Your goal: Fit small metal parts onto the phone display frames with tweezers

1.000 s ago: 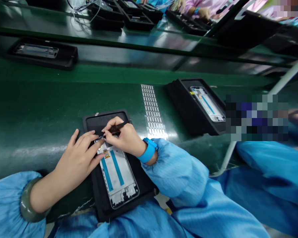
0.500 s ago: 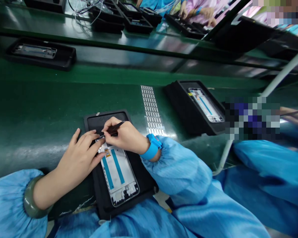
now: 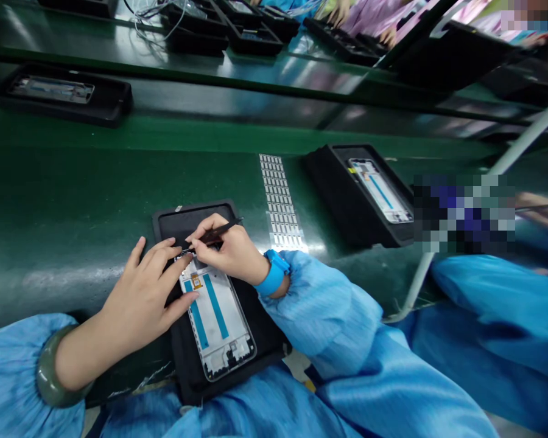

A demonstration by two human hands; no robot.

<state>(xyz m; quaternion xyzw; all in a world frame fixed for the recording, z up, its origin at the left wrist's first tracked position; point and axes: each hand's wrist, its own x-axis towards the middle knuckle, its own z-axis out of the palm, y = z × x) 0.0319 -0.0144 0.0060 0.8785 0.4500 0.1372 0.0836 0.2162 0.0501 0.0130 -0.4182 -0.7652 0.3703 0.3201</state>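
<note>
In front of me a phone frame (image 3: pixel 220 316) lies in a black foam tray (image 3: pixel 269 331), tilted on the bench edge. Two blue strips run along its silver face, with a small orange flex piece (image 3: pixel 196 281) near its top. My right hand (image 3: pixel 223 246) pinches dark tweezers (image 3: pixel 221 230), their tips at the upper end of the frame. My left hand (image 3: pixel 148 283) rests its spread fingers on the frame's top left corner and side. What lies under the tips is too small to tell.
A sheet of small stickers (image 3: pixel 278 198) lies on the green bench (image 3: pixel 73 201). To its right stands a black tray stack (image 3: pixel 342 201) with another phone frame (image 3: pixel 381 190). A further tray (image 3: pixel 114 103) sits back left. A pale pole (image 3: pixel 506 158) and a co-worker's blue sleeve (image 3: pixel 497 286) are at right.
The tweezers in my right hand lean lower and further right, with more of their rear end showing. My left thumb has shifted slightly right over the frame.
</note>
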